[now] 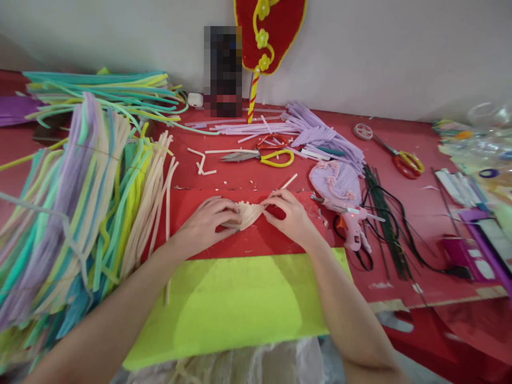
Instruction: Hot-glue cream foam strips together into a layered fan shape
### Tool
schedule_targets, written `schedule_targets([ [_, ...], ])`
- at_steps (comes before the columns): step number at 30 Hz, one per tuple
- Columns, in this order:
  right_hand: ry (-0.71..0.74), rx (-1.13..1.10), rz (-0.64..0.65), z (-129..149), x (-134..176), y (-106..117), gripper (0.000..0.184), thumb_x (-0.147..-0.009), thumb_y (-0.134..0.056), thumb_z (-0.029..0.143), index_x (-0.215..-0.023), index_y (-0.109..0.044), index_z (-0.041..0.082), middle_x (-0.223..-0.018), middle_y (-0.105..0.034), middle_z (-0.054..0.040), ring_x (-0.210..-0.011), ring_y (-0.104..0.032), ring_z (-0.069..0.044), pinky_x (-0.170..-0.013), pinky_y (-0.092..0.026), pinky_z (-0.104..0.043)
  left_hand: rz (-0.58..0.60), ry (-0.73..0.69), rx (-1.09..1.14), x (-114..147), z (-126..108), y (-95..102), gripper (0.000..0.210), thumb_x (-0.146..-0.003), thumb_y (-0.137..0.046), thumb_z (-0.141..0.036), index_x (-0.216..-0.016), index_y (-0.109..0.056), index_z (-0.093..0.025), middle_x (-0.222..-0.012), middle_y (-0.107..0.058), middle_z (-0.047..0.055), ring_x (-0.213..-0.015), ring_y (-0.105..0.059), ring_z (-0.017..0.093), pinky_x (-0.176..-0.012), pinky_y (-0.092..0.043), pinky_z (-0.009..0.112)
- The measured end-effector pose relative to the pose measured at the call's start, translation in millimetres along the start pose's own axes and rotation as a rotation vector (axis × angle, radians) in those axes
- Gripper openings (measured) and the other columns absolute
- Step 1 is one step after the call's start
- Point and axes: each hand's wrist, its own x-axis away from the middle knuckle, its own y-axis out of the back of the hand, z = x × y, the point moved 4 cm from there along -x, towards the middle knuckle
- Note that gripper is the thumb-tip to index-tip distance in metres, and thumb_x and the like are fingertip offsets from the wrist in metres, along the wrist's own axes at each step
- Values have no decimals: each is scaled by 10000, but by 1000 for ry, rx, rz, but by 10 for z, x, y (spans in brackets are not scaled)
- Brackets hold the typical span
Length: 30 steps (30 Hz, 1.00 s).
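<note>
Both the left hand [212,217] and the right hand [288,216] grip the cream ribbed piece [248,214], just beyond the lime-green sheet [248,298]: the left curled over one end, the right pinching the other. Light, even pressure should keep its strips flush.

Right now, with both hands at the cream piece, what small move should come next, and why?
Probably even up the ridged cream piece with the right hand while the left hand steadies it: its upper edge looks uneven, and both hands' fingers are at its ends.
</note>
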Motion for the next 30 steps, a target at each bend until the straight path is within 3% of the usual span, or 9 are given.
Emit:
schedule_targets([
  [6, 27, -14, 34, 2, 15, -10, 214, -887, -543, 212, -1082, -627, 242, -1047, -558, -71, -1049, -551, -198, -956, -457, -393, -1, 0, -1, -6, -10, 6, 128, -872, -614, -275, -982, -669, -239, -1095, -618, 52, -1067, -564, 189, -963, -438, 390],
  [30, 13, 109, 49, 48, 25, -75, 236, -813, -636, 256, -1044, -608, 212, -1096, -542, -89, -1079, -535, -228, -977, -412, -420, 7, -16, -25, 4, -9, 12, 157, -862, -628, -259, -1017, -651, -242, -1126, -607, 49, -1107, -547, 196, -978, -422, 394],
])
